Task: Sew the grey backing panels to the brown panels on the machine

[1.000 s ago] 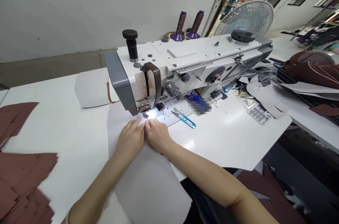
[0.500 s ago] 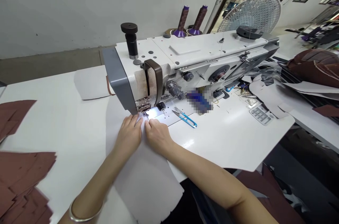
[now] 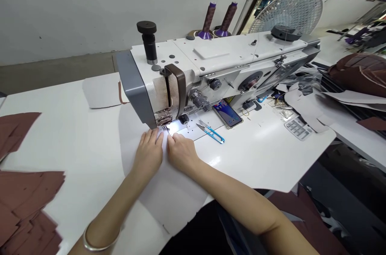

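Note:
A pale grey sheet of material (image 3: 173, 200) lies under the sewing machine (image 3: 181, 62) and hangs over the table's front edge. My left hand (image 3: 148, 151) rests flat on it, fingers stretched toward the lit needle area (image 3: 167, 127). Close by on the right, my right hand (image 3: 181, 151) is closed, thumb and fingers pinching the sheet's right edge just in front of the presser foot. The needle itself is too small to make out. Blue-handled thread snips (image 3: 212, 132) lie on the machine bed, right of my right hand.
A phone (image 3: 228, 114) lies beneath the machine arm. Stacks of brown cut pieces (image 3: 28, 194) are at left, and another pale piece (image 3: 102, 93) lies behind the machine head. Two thread cones (image 3: 208, 21) and a fan (image 3: 291, 11) stand behind. Scraps and a button pad (image 3: 298, 128) sit right.
The pale sheet has slid forward under the machine, and its lower edge is higher over the table front. Both hands keep nearly the same place and hold. The view has shifted slightly.

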`<act>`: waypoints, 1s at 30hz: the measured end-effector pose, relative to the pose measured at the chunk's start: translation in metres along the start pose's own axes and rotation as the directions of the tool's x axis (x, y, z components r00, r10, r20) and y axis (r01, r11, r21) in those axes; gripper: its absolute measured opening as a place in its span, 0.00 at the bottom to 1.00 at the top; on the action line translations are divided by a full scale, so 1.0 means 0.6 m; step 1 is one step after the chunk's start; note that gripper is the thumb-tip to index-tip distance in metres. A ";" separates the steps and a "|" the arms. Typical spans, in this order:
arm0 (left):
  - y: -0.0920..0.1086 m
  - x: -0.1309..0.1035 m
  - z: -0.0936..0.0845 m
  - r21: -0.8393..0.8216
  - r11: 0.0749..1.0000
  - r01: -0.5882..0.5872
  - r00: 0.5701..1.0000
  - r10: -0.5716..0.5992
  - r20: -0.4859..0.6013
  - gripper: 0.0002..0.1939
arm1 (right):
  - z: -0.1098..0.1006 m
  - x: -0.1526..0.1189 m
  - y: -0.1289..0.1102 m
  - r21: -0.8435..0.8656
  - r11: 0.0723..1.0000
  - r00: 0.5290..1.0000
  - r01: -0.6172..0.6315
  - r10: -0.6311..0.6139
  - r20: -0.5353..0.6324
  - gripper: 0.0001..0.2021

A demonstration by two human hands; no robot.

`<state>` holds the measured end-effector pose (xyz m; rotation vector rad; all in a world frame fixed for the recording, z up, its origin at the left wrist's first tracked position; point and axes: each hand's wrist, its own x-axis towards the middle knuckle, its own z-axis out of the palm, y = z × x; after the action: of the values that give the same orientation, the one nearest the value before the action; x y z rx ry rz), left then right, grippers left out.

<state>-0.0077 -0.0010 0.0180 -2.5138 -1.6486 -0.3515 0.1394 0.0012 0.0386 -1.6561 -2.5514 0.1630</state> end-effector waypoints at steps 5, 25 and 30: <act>0.001 0.001 -0.001 -0.014 1.000 -0.003 1.000 0.003 -0.015 0.21 | -0.002 0.001 0.002 0.009 1.000 1.000 -0.002 0.002 0.029 0.09; 0.008 -0.005 0.005 -0.074 0.997 -0.033 0.995 0.026 -0.100 0.20 | -0.005 0.003 0.007 0.104 0.992 0.997 -0.076 0.075 0.009 0.10; 0.005 -0.002 0.002 -0.034 0.998 -0.045 0.995 0.042 -0.087 0.20 | -0.019 0.003 0.013 0.198 0.962 0.982 -0.187 0.184 0.034 0.10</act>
<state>-0.0052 -0.0030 0.0170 -2.5177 -1.5672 -0.4814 0.1471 0.0066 0.0491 -1.8164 -2.2972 0.4325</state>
